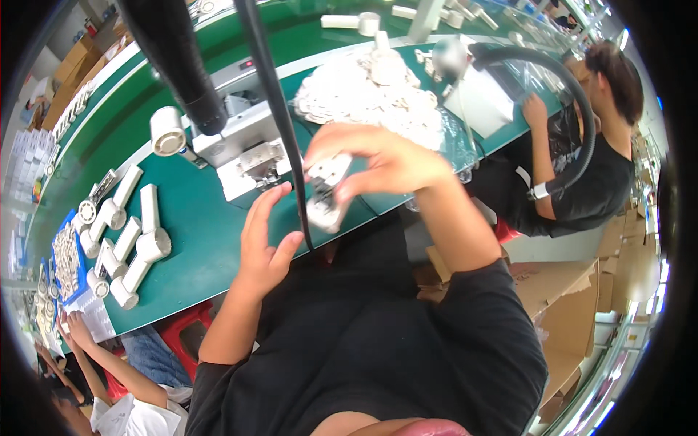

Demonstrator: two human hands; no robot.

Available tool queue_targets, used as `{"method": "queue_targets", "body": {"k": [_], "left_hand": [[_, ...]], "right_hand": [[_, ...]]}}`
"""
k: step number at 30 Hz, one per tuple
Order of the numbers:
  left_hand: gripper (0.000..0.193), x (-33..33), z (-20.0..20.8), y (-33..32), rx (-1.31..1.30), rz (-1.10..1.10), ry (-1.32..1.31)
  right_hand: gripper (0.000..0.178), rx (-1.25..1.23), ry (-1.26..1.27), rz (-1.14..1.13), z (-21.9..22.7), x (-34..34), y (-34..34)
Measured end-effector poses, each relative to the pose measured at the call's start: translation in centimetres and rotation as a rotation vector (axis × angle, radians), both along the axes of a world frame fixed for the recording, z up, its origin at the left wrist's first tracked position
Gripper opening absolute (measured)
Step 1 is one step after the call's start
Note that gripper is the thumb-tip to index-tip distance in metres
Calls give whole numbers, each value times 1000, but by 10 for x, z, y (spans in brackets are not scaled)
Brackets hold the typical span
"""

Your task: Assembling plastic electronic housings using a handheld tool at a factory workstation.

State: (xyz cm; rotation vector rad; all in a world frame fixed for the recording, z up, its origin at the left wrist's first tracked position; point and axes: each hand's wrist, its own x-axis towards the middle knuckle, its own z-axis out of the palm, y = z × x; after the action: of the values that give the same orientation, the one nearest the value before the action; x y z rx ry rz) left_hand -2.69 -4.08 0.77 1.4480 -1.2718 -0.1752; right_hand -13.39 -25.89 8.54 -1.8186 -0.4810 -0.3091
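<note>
My right hand (389,160) is closed round a white plastic housing piece (329,214) with dark parts inside it. Motion blurs the piece, so its exact kind cannot be made out. Left of it, my left hand (263,254) has its thumb and fingers apart and holds nothing. Just beyond both hands, a grey bench fixture (243,138) carries a metal holder (260,156) on a white base. A black powered screwdriver (207,109) hangs tip-down above the fixture. A black cable (280,109) runs down in front of the fixture, between my hands.
White round-headed housings with handles (151,243) lie on the green bench (196,269) at left, near a blue tray (67,265) of small parts. A heap of white pieces (356,91) lies beyond my right hand. Co-workers sit on both sides; cardboard boxes (560,291) stand at right.
</note>
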Motion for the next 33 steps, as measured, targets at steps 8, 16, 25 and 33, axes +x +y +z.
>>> {"method": "queue_targets", "body": {"k": [8, 16, 25, 33], "left_hand": [[80, -5, 8, -17, 141, -218, 533], [55, -1, 2, -11, -148, -118, 374], [62, 7, 6, -6, 8, -128, 242], [67, 5, 3, -6, -133, -117, 210]], "right_hand": [[45, -239, -172, -401, -13, -22, 24], [24, -830, 265, -882, -67, -66, -43], [16, 315, 195, -633, -5, 1, 40], [18, 212, 265, -430, -4, 27, 80]]}}
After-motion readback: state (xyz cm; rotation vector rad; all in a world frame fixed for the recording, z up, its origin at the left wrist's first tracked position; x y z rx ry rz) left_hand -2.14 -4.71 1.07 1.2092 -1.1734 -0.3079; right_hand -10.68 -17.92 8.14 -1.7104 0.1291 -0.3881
